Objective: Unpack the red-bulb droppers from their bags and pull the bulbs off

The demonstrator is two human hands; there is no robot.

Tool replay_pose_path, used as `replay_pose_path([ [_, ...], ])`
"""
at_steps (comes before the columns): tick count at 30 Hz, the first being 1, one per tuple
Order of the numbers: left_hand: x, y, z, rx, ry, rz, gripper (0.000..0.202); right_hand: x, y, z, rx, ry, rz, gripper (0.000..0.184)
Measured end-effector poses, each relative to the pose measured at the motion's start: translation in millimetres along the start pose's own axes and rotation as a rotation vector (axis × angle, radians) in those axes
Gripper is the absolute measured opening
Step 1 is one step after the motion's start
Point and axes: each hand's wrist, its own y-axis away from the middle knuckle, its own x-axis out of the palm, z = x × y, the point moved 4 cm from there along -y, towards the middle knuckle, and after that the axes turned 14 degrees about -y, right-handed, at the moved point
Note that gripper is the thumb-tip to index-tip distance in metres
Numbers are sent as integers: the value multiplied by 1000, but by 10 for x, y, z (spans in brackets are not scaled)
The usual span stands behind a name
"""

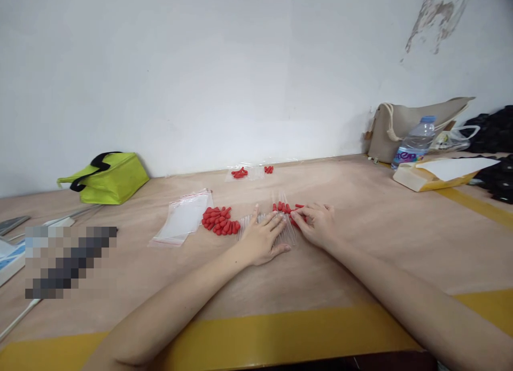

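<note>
Clear thin tubes [286, 234] lie side by side on the table, several with red rubber bulbs [282, 207] on their far ends; they look like droppers. My left hand [262, 237] rests flat on the tubes, fingers spread. Just to its right, my right hand [318, 224] has thumb and forefinger pinched at a red bulb [297, 220]; its fingers partly hide the piece. A heap of red bulbs [220, 220] lies left of my left hand, next to a stack of clear plastic bags [182, 219].
By the wall lie bagged red-bulbed pieces [239, 173]. A lime-green bag [114, 178] stands back left. Back right are a beige bag [401, 130], a water bottle [416, 141] and an open carton [425, 176]. Yellow tape [288, 336] runs along the front edge.
</note>
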Motion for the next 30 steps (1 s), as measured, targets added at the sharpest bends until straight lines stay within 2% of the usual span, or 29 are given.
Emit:
replay_pose_path([
  [4, -7, 10, 23, -1, 73, 38, 60, -14, -17, -44, 22, 0, -12, 26],
  [7, -51, -47, 89, -48, 144, 22, 56, -19, -26, -59, 22, -16, -21, 29],
  [8, -68, -94, 142, -102, 163, 10, 52, -21, -29, -61, 20, -22, -27, 30],
  [10, -72, -218, 304, -305, 186, 39, 44, -28, -33, -68, 19, -30, -42, 31],
  [12, -25, -345, 496, -562, 189, 160, 38, -41, -37, -82, 20, -31, -63, 32],
  [15, 56, -543, 669, -706, 207, 293, 34, -66, -46, -129, 35, -27, -83, 30],
  [20, 201, -766, 713, -748, 253, 405, 36, -94, -56, -185, 67, -29, -102, 27],
  [24, 241, -849, 726, -766, 253, 425, 40, -107, -53, -158, 68, -40, -100, 27],
  [27, 160, -807, 802, -788, 213, 370, 37, -117, -45, -154, 76, -48, -98, 25],
  [30, -15, -618, 855, -786, 139, 243, 30, -130, -33, -151, 52, -61, -138, 21],
])
